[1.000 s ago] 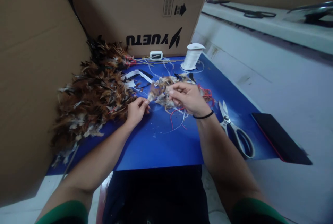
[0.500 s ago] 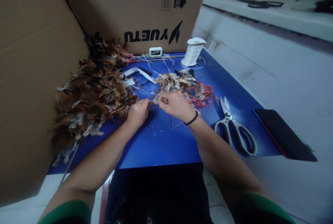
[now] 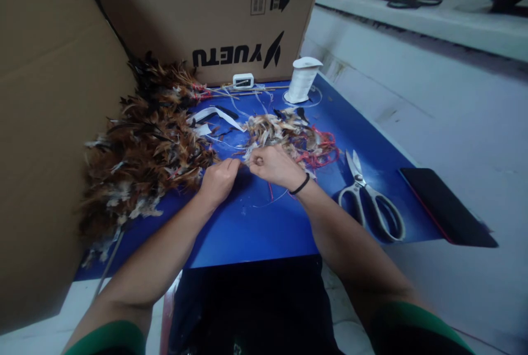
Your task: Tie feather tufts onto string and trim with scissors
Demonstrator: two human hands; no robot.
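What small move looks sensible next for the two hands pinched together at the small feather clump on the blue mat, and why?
Probably draw the pinched bit clear of the clump toward the bare mat. The left hand and right hand meet fingertip to fingertip at the near edge of the small feather clump, which is tangled with red thread. The blue mat below has open room.

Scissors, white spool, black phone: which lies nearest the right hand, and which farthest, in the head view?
From the right hand:
1. Scissors, just to its right on the blue mat.
2. White spool, behind it near the box.
3. Black phone, far right, at the mat's edge.
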